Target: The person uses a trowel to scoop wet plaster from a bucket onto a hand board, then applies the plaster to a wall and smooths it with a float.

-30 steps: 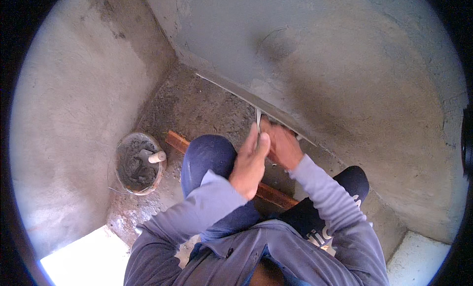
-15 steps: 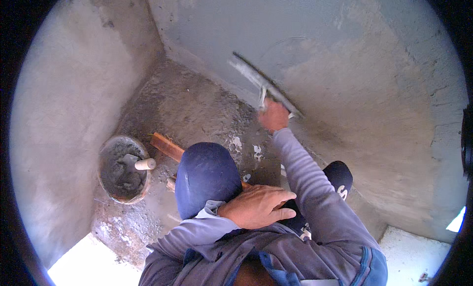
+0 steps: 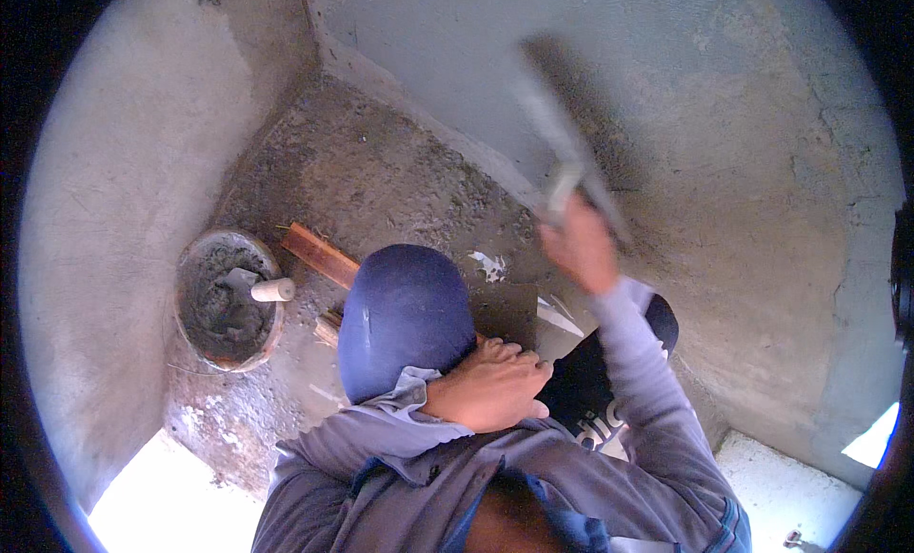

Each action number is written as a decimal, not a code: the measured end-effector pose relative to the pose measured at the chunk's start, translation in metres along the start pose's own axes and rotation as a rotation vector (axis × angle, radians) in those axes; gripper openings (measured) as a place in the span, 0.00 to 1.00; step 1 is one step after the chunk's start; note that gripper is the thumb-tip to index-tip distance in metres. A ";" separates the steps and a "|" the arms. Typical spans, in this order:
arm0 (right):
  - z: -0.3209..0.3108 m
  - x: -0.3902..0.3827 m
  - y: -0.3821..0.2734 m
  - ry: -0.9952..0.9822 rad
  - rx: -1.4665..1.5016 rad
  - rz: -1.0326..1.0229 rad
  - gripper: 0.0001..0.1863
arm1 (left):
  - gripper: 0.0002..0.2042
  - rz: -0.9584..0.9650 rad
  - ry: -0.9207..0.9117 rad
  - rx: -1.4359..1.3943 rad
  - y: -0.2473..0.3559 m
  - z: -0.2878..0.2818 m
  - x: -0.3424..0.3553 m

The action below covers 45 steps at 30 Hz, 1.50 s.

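White lettering [image 3: 602,427], partly hidden, stands on the dark right trouser leg [image 3: 578,374].

Rough brown floor [image 3: 352,163], round mortar bucket [image 3: 269,347], reddish board [image 3: 319,254]

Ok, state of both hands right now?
Left hand: fingers bent, palm hidden, can't tell if holding anything.
Right hand: closed, holding the trowel.

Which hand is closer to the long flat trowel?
Right. The right hand grips the trowel; the left hand is farther away, beside the left knee.
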State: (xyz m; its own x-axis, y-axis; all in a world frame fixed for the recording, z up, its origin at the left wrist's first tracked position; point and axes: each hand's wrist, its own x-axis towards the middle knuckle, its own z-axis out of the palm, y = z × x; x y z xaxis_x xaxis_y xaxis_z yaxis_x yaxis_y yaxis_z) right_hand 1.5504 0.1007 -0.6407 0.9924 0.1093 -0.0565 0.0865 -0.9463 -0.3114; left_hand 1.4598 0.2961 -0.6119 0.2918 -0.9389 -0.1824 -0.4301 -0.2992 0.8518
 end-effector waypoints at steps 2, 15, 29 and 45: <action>0.095 0.021 0.052 -0.054 -0.043 -0.007 0.22 | 0.27 0.047 0.003 -0.003 0.006 0.002 0.003; 0.027 0.037 0.033 0.144 -0.254 0.235 0.24 | 0.26 0.118 0.049 0.081 0.001 -0.019 -0.015; -0.227 -0.069 0.036 0.957 -0.093 0.103 0.14 | 0.25 0.167 0.063 0.351 -0.005 -0.092 -0.031; -0.263 -0.052 0.014 0.765 -0.253 -0.014 0.22 | 0.23 0.117 0.126 0.337 -0.004 -0.092 -0.030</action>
State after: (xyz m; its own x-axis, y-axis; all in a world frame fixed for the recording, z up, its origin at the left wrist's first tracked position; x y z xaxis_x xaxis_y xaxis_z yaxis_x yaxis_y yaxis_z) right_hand 1.5228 0.0018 -0.3923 0.7678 -0.0301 0.6400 0.0256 -0.9967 -0.0775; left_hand 1.5311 0.3406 -0.5648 0.3180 -0.9480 -0.0140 -0.7178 -0.2504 0.6497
